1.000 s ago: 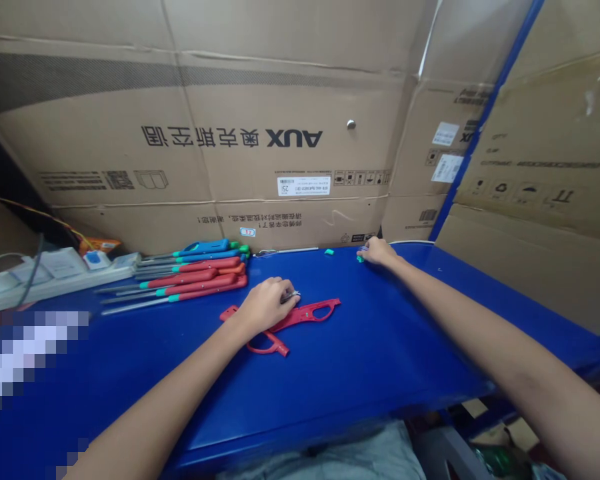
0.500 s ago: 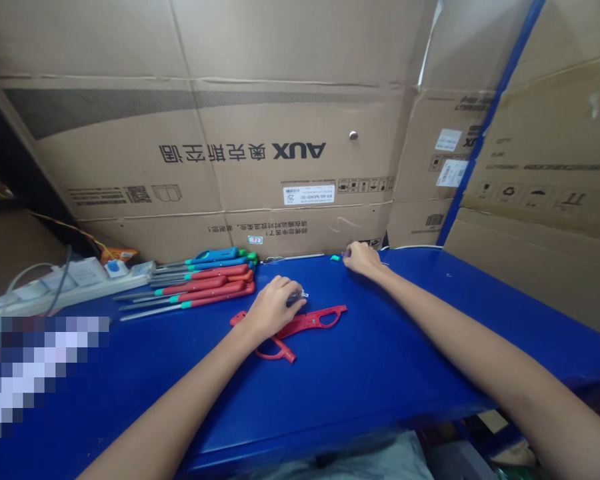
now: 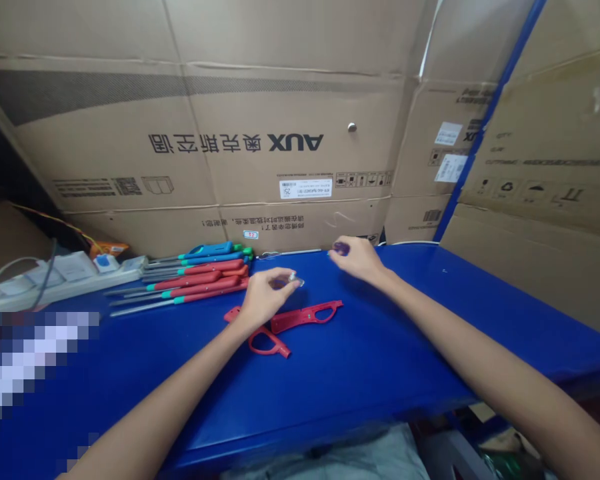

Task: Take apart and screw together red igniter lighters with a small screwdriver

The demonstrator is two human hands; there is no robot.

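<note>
My left hand (image 3: 266, 295) is raised a little above the blue table (image 3: 360, 360), its fingers pinched on a small clear and metal part (image 3: 294, 278). Just below it lies a red plastic handle shell (image 3: 300, 315) with a trigger loop (image 3: 266, 343). My right hand (image 3: 361, 258) is lifted near the back of the table, fingers closed on a small purple part (image 3: 340, 248). The two hands are close together, a short gap between them.
A row of several long lighters (image 3: 195, 279) with red and blue handles lies at the back left. A white power strip (image 3: 50, 275) with cables sits further left. Cardboard boxes (image 3: 260, 133) wall the back and right. A blue post (image 3: 485, 120) stands at right.
My right hand has left the far edge with a small purple piece and moved left toward my left hand. My left hand has lifted off the red shell, still pinching its small part.
</note>
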